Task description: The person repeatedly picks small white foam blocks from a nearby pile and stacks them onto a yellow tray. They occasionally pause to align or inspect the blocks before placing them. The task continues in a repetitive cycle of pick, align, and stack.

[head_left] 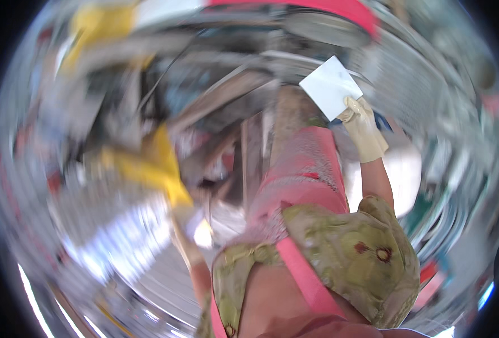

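My right hand (357,118), in a cream rubber glove, grips a flat white square tile (329,87) by its lower right corner. Its thumb lies over the front face and the other fingers are mostly hidden behind. The tile is held out in front of me, its face turned up. My left hand (185,239) hangs low on my left, smeared by motion, so its fingers do not show clearly. Right above it is a blurred yellow angular thing (168,169); I cannot tell whether the hand touches it.
Stacks of pale, ribbed-looking material (114,242) stand at my left, blurred. Brown boards (227,101) lie ahead. A round grey basin-like thing (325,28) with a red band sits at the far side. More grey stacks (410,73) rise on the right.
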`<action>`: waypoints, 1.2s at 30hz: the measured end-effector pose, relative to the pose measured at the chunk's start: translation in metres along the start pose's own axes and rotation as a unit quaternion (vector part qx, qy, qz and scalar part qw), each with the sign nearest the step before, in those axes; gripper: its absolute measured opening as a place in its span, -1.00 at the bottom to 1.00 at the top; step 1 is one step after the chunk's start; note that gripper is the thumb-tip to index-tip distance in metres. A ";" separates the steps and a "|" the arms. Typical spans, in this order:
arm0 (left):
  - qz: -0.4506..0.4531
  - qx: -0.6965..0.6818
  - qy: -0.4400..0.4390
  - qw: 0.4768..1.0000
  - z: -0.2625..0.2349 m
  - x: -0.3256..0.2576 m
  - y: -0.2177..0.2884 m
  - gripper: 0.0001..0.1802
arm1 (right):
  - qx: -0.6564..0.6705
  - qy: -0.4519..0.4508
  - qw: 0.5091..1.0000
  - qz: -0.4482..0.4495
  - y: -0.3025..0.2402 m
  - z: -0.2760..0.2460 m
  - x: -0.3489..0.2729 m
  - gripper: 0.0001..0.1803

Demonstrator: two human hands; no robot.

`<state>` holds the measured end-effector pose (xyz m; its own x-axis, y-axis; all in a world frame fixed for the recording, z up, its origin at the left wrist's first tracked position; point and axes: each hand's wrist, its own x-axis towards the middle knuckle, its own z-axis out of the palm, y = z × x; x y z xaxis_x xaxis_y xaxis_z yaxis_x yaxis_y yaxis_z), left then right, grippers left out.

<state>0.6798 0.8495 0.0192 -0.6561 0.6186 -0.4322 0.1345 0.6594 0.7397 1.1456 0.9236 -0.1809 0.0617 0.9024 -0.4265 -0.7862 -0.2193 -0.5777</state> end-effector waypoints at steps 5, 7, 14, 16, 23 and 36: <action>0.036 -0.058 0.171 0.983 -0.036 -0.003 -0.052 -0.15 | -0.310 -0.298 0.891 0.145 0.103 0.197 0.043 -0.57; -0.036 -0.048 0.230 0.971 -0.037 0.000 -0.060 -0.08 | -0.395 -0.439 0.789 0.167 0.150 0.267 0.040 -0.59; 0.032 0.034 0.257 0.965 -0.035 -0.008 -0.060 -0.15 | -0.555 -0.652 0.505 -0.108 0.244 0.379 -0.049 -0.56; 0.063 -0.091 0.141 0.984 -0.039 -0.010 -0.057 -0.36 | -0.605 -0.619 0.486 -0.118 0.256 0.387 -0.060 -0.61; 0.031 -0.082 0.257 0.962 -0.026 -0.007 -0.049 -0.16 | -0.528 -0.712 0.444 -0.133 0.256 0.367 -0.039 -0.41; -0.103 0.022 0.324 0.940 -0.026 0.041 -0.102 0.41 | -0.854 -0.313 0.260 -0.325 -0.093 0.284 0.304 -0.04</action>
<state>0.6202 0.7964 -0.0601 -0.9843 0.0957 -0.1480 -0.0231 0.7625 0.6465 1.0627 1.3240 -0.0589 -0.6912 0.7218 0.0349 0.7179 0.6914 -0.0816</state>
